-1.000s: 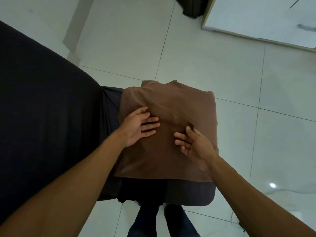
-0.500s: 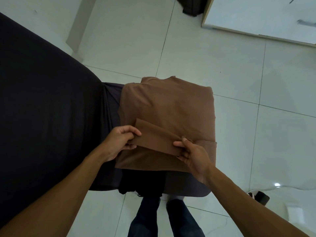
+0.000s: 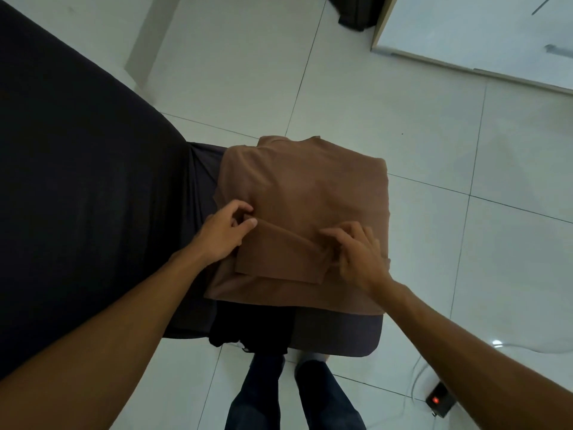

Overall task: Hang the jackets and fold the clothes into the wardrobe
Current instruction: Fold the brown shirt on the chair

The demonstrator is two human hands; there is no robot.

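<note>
Main risk: brown shirt (image 3: 305, 193) lies on a narrow dark stool (image 3: 341, 336) just beside the black bed (image 3: 77, 181), w/ its near hem draped over the stool's front edge. Uneven pull by either hand prob drags the whole stack toward the floor tiles (image 3: 465, 274). Second risk: folded band (image 3: 279, 259) (sleeve or a hem flap, can't tell which) sits skewed, left end higher than right, so pressing it down as is likely sets a crooked crease and a lumpy bundle for the wardrobe (image 3: 480, 32). Third: fabric looks thin and slack, so letting go early likely lets the flap spring open.

Left hand (image 3: 221, 234): fingers curled, thumb and forefinger pinching the band's upper left corner, fabric bunched between them. Right hand (image 3: 359, 254): fingers bent, tips dug into the band's right end, gripping it against the shirt body. Neither hand flat on the cloth.
</note>
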